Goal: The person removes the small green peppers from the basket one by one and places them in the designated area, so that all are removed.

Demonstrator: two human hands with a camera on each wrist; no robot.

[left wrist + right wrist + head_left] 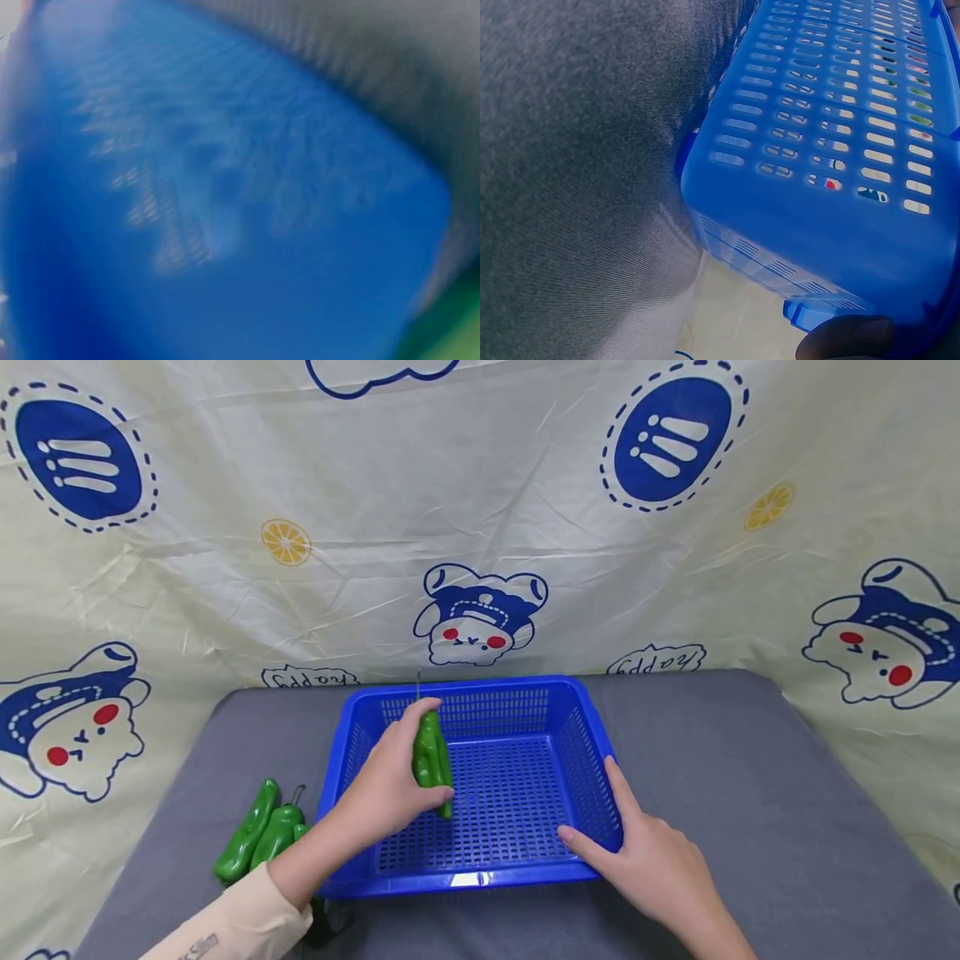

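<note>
A long green pepper (pixel 431 756) with a thin stem is in my left hand (pixel 386 777), between thumb and fingers, over the left part of the blue plastic basket (pixel 465 881). My right hand (pixel 648 864) holds the basket's near right corner, thumb over the front rim and index finger along the right side; its other fingers are hidden. In the right wrist view, a fingertip (pixel 847 337) lies against the perforated basket wall (pixel 817 202). The left wrist view is blurred, with the blue basket (pixel 225 187) filling most of it and a green patch at the lower right.
Several more green peppers (pixel 255 835) lie on the grey cloth (pixel 697 735) left of the basket. A dark object (pixel 322 927) shows partly beneath my left sleeve. Behind the table hangs a printed pale curtain (pixel 480 460).
</note>
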